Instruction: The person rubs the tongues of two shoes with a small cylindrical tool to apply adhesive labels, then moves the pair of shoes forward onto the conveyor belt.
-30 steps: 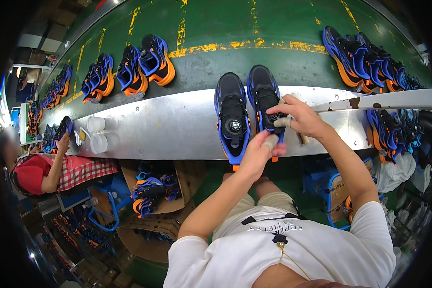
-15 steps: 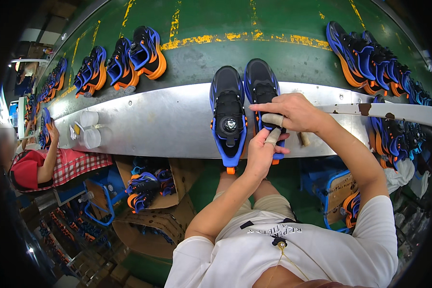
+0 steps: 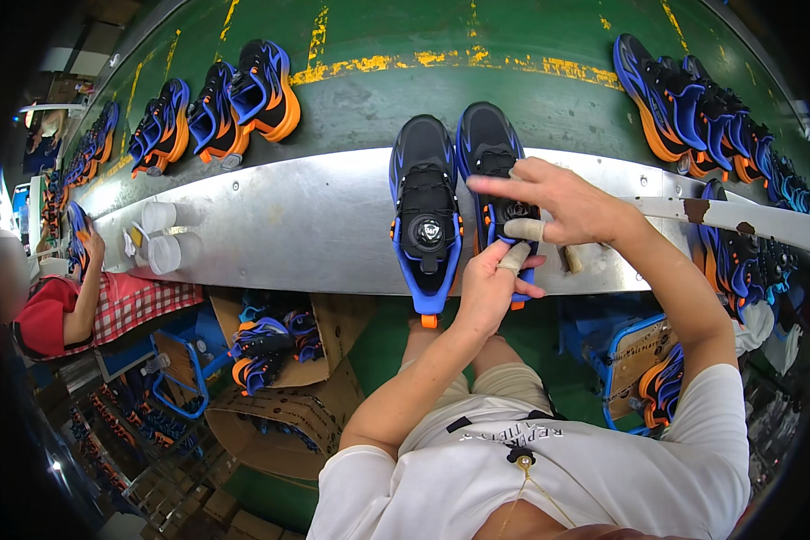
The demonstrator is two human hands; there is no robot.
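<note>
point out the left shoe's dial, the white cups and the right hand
left shoe's dial (image 3: 427, 231), head view, round knob's centre
white cups (image 3: 160, 236), head view, between the two rims
right hand (image 3: 574, 203), head view, back of hand

The scene is brightly and evenly lit from overhead, with colours saturated and shadows short and soft. The metal table (image 3: 279, 225) throws back a pale, diffuse glare along its length. Focus is sharp at the centre, where the black and blue shoes (image 3: 426, 216) show crisp detail. Strong fisheye distortion bends the table's straight edge into an arc, and things toward the left and right rim shrink and smear. A black vignette rings the frame; the near left corner is dim.
</note>
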